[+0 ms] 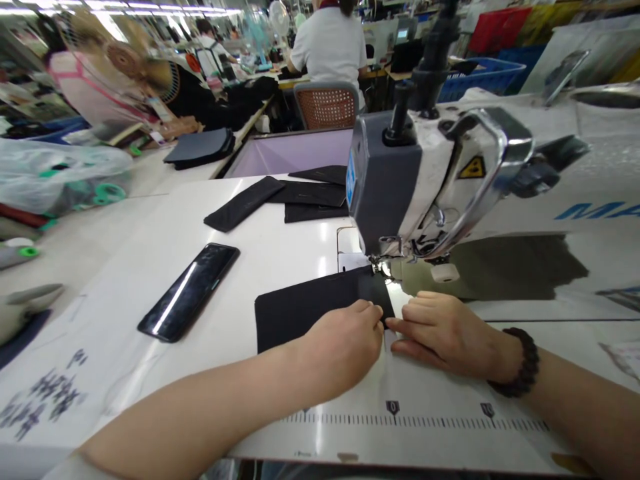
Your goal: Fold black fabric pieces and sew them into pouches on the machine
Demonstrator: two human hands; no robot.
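Observation:
A black fabric piece (305, 303) lies flat on the white sewing table, its far right corner at the needle area of the sewing machine (387, 187). My left hand (345, 343) rests over its near right part, fingers curled and pinching the fabric's right edge. From the right, my right hand (440, 333) meets that same edge; its index fingertip touches the corner beside the left fingers, and its thumb is stretched out below. Its other fingers are bent, and a dark beaded bracelet (523, 363) circles the wrist.
A black phone (190, 293) lies left of the fabric. Several black fabric pieces (300, 193) lie behind it, by a lilac bin (295, 152). A bag of thread spools (60, 173) sits far left. A printed ruler (400, 421) runs along the front edge. Other people work beyond.

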